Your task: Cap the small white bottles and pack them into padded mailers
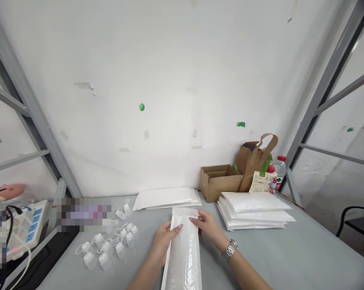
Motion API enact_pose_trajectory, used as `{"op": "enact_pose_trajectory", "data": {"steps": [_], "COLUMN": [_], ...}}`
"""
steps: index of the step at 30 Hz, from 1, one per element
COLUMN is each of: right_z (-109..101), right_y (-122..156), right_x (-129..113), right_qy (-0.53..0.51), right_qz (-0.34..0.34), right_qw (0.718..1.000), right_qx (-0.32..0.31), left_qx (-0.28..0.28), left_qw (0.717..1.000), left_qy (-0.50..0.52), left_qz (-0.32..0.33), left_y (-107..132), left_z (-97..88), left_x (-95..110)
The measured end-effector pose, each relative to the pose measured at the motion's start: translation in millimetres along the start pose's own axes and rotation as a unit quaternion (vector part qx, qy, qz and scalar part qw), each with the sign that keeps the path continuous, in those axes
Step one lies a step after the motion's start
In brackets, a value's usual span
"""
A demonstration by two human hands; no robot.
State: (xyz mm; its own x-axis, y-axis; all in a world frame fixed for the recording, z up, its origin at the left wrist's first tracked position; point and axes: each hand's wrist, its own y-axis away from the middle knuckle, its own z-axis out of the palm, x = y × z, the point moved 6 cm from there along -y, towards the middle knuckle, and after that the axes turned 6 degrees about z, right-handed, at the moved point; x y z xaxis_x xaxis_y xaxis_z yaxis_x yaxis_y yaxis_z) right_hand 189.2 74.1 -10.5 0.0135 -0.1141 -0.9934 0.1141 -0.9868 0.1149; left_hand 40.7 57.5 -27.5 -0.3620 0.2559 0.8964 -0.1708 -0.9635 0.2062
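A long white bubble mailer (pixel 185 253) lies lengthwise in front of me, its flap end pointing toward the wall. My left hand (pixel 165 240) grips its left edge, thumb on top and the other fingers tucked beneath. On the opposite edge my right hand (pixel 207 226), with a metal watch at the wrist, pinches the mailer near the flap. Behind it rests a flat stack of white envelopes (pixel 163 197). A thicker pile of white bubble mailers (pixel 254 211) sits to the right. Several small white plastic bottles with looped caps (pixel 105 257) stand to the left.
An open cardboard box (pixel 221 183) and a brown paper bag (pixel 251 165) stand at the back right, beside a red-capped bottle (pixel 281 169). A power strip (pixel 30 229) with cables lies far left. Grey metal posts (pixel 33 96) frame the grey table (pixel 315 257).
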Motion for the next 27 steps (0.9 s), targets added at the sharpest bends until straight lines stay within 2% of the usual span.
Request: {"op": "enact_pose_trajectory", "data": {"steps": [4, 6, 9, 11, 13, 16, 19, 21, 23, 24, 25, 26, 27], "right_z": [5, 7, 14, 20, 24, 26, 24, 8, -23, -40, -60, -80, -97], "right_y": [2, 4, 10, 15, 19, 21, 29, 45, 74, 93, 115, 141, 169], "right_x": [-2, -2, -4, -8, -11, -6, -5, -20, -48, -65, -83, -101, -117], "right_qy": [0.035, 0.049, 0.059, 0.060, 0.039, -0.026, -0.033, 0.007, 0.049, 0.072, 0.098, 0.121, 0.144], "right_qz": [-0.013, -0.013, 0.002, 0.004, 0.006, 0.031, 0.033, -0.003, -0.066, -0.101, -0.142, -0.194, -0.248], "right_qw": [0.999, 0.998, 0.993, 0.988, 0.990, 0.998, 0.999, 0.997, 0.981, 0.966, 0.937, 0.884, 0.809], "right_qx": [-0.027, -0.044, -0.101, -0.142, -0.136, -0.050, 0.011, 0.074, 0.176, 0.226, 0.302, 0.408, 0.513], "left_qx": [0.008, 0.032, 0.071, 0.085, 0.103, 0.124, 0.081, 0.047, 0.043, 0.050, 0.056, 0.061, 0.064], "left_qw": [1.000, 0.999, 0.997, 0.996, 0.993, 0.988, 0.992, 0.995, 0.994, 0.993, 0.992, 0.991, 0.990], "left_qy": [-0.008, 0.004, 0.018, 0.012, 0.000, -0.006, 0.014, 0.046, 0.081, 0.095, 0.107, 0.116, 0.123], "left_qz": [0.020, 0.015, 0.003, 0.020, 0.051, 0.091, 0.091, 0.077, 0.055, 0.046, 0.038, 0.032, 0.031], "left_y": [1, 1, 0, -1, -1, 0, 0, 0, 0, 0, 0, -1, -1], "left_z": [0.5, -2.1, -8.7, -12.6, -16.2, -16.7, -6.5, 0.8, 3.0, 2.5, 1.6, 0.5, -0.4], "left_x": [6, 5, 3, 3, 6, 10, 10, 8, 7, 6, 6, 6, 6]}}
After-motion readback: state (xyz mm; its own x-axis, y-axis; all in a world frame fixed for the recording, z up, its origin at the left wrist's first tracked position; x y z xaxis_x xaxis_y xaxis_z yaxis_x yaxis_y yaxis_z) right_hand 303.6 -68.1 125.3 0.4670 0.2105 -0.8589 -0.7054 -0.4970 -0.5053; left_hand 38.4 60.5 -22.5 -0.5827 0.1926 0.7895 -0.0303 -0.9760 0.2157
